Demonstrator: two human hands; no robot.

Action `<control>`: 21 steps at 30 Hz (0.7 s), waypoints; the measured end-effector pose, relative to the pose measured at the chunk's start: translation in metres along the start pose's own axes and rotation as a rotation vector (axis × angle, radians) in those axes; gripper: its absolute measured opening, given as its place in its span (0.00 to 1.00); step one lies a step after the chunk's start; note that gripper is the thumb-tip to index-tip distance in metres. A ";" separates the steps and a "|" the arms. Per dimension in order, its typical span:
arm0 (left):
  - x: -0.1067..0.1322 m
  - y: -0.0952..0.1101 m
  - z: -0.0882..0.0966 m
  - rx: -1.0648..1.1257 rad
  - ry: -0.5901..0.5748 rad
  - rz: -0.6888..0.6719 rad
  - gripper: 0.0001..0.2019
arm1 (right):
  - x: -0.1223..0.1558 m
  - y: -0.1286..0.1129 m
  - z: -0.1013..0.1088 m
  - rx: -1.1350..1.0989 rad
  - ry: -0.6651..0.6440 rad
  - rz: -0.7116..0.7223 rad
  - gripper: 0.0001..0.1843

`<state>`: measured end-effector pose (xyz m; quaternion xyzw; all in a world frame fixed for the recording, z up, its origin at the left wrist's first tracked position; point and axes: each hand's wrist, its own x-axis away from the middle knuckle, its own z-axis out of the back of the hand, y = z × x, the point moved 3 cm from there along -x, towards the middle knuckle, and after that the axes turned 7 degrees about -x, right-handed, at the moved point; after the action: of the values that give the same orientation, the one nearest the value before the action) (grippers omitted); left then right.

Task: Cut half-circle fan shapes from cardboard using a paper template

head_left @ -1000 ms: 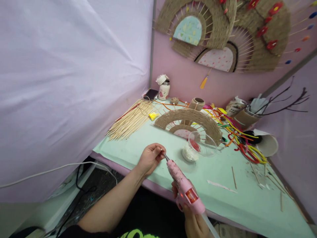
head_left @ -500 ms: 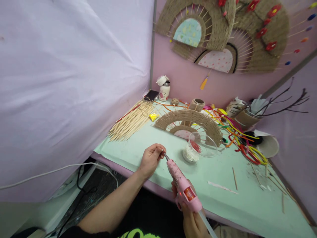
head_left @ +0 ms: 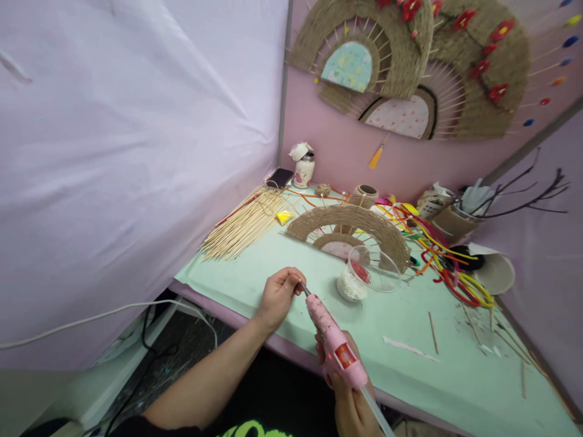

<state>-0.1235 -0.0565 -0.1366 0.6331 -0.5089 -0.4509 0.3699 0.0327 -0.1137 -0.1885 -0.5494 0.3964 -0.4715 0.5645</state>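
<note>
the right hand [head_left: 347, 385] has its fingers wrapped around the handle of a pink glue gun [head_left: 325, 323], which slants over the near edge of the desk [head_left: 241, 276] with a translucent glue stick [head_left: 376, 411] poking out of its back end. the left hand [head_left: 279, 297] is at the gun's tip, thumb and forefinger pinched nearly together on a tiny pale bit, too small to identify. beyond them on the desk are a clear tub [head_left: 350, 295] with white and red contents and a twine-woven fan [head_left: 314, 220].
</note>
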 end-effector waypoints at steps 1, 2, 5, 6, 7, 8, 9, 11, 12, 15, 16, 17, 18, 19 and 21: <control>0.000 0.000 0.000 -0.005 0.002 0.006 0.18 | -0.002 0.002 0.001 0.003 -0.010 -0.013 0.26; 0.000 0.000 0.000 -0.008 0.004 0.015 0.18 | -0.002 0.004 0.002 0.009 -0.014 -0.029 0.26; 0.001 0.000 0.001 -0.017 0.008 0.023 0.19 | 0.000 0.002 0.000 0.028 -0.015 -0.064 0.25; 0.001 0.001 0.001 -0.022 0.003 0.019 0.20 | 0.002 -0.001 -0.001 0.034 -0.007 -0.058 0.25; 0.001 0.001 0.001 -0.028 -0.001 0.012 0.20 | 0.005 -0.005 -0.002 0.037 0.003 -0.043 0.24; 0.001 0.001 0.001 -0.035 -0.005 0.004 0.20 | 0.009 -0.010 -0.003 0.036 0.014 -0.022 0.24; 0.001 0.002 0.001 -0.043 -0.010 -0.004 0.20 | 0.013 -0.015 -0.003 0.031 0.024 0.000 0.24; 0.001 0.003 0.000 -0.055 -0.018 -0.020 0.21 | 0.021 -0.023 -0.003 0.009 0.041 0.034 0.25; 0.001 0.003 0.000 -0.059 -0.019 -0.026 0.21 | 0.024 -0.026 -0.002 -0.003 0.045 0.041 0.25; 0.001 0.004 0.000 -0.056 -0.016 -0.026 0.21 | 0.029 -0.030 0.000 -0.030 0.051 0.041 0.26; 0.002 0.004 -0.001 -0.053 -0.015 -0.028 0.21 | 0.029 -0.030 0.001 -0.029 0.043 0.030 0.25; 0.002 0.005 -0.001 -0.051 -0.014 -0.030 0.21 | 0.029 -0.029 0.001 -0.023 0.031 0.015 0.24; 0.002 0.005 -0.001 -0.050 -0.016 -0.034 0.21 | 0.028 -0.028 0.002 -0.014 0.019 -0.004 0.24; 0.002 0.006 -0.001 -0.051 -0.018 -0.039 0.21 | 0.027 -0.026 0.002 -0.007 0.008 -0.022 0.23; 0.002 0.006 -0.002 -0.050 -0.023 -0.045 0.21 | 0.025 -0.023 0.002 -0.013 -0.008 -0.047 0.24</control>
<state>-0.1238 -0.0603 -0.1306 0.6298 -0.4871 -0.4790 0.3697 0.0385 -0.1367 -0.1637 -0.5641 0.3842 -0.4800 0.5512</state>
